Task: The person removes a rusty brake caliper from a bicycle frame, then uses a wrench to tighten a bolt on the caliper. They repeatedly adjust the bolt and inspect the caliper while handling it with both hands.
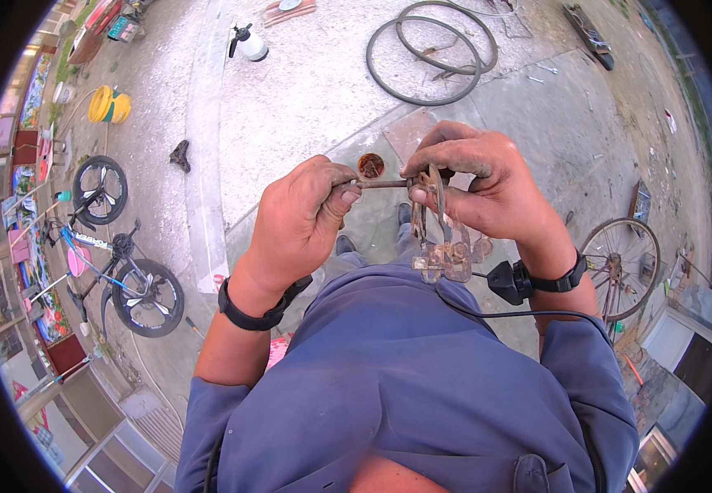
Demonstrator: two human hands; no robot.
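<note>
Rust-brown metal makes your grip uncertain: at twelve o'clock ahead of you, the thumb and fingers of your left hand (294, 222) pinch one end of a thin rod (385, 184), while those of your right hand (483, 181) pinch the jointed assembly (455, 261) hanging between four and five o'clock from it. Twisting against corrosion could make the rod slip, or swing a plate into your knuckles. If either pinch loosens, parts could drop past the tin (360, 167) at the rod's eleven o'clock.
</note>
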